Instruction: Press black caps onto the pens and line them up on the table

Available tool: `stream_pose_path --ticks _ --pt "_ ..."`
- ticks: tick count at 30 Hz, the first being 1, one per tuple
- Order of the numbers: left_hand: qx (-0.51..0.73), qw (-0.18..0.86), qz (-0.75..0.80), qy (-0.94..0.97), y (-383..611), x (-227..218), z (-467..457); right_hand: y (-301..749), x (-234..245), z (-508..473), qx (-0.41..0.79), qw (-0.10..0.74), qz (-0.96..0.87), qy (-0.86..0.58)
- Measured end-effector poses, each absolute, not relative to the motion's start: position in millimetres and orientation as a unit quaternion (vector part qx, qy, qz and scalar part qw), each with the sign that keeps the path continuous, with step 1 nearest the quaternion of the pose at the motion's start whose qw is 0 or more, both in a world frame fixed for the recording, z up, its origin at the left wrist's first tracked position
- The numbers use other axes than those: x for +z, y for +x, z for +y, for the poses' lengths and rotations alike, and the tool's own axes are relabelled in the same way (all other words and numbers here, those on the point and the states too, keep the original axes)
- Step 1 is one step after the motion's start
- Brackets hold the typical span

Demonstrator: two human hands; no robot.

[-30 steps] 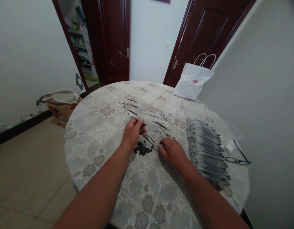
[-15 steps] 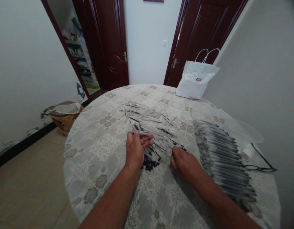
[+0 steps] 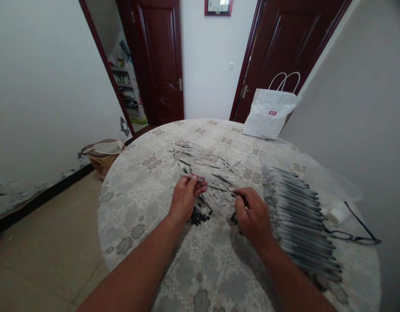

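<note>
My left hand is closed over the heap, thumb and fingers pinching a whitish pen barrel. Opposite it, my right hand is closed, its thumb and forefinger on a thin dark pen refill that points toward the left hand. Whether the refill touches the barrel cannot be made out. Beneath and beyond both hands lies a loose heap of pale barrels and dark refills. Small black caps are piled beside my left wrist, and a few more dark pieces show by the right fingers.
Finished-looking pens lie in a thick row along the right of the round table, which has a patterned cloth. Farther right are a white roll and eyeglasses. A white paper bag stands at the back edge.
My right hand has turned and lifted slightly, its fingertips now showing on the refill. The left fingers have curled in around the barrel. The view has tilted up a little.
</note>
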State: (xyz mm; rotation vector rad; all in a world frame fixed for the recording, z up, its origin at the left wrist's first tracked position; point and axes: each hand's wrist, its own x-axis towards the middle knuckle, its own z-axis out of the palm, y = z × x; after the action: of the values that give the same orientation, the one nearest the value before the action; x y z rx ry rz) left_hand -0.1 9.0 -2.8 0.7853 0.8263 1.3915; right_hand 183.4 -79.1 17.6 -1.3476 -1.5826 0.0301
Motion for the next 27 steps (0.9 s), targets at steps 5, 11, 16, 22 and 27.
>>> stream_pose_path --ticks 5,11,16,22,27 --pt "0.623 0.602 0.35 0.355 -4 5 9 179 15 -83 0.07 0.572 -0.589 -0.566" --pt "0.65 0.595 0.331 0.338 -13 5 19 180 8 -84 0.13 0.596 -0.544 -0.576" --pt "0.64 0.604 0.326 0.344 -14 3 19 180 3 -81 0.146 0.597 -0.526 -0.588" --pt "0.616 0.627 0.32 0.353 -7 2 11 181 -3 -76 0.176 0.606 -0.51 -0.584" --pt "0.604 0.643 0.308 0.356 -2 4 6 183 -2 -76 0.179 0.608 -0.518 -0.575"
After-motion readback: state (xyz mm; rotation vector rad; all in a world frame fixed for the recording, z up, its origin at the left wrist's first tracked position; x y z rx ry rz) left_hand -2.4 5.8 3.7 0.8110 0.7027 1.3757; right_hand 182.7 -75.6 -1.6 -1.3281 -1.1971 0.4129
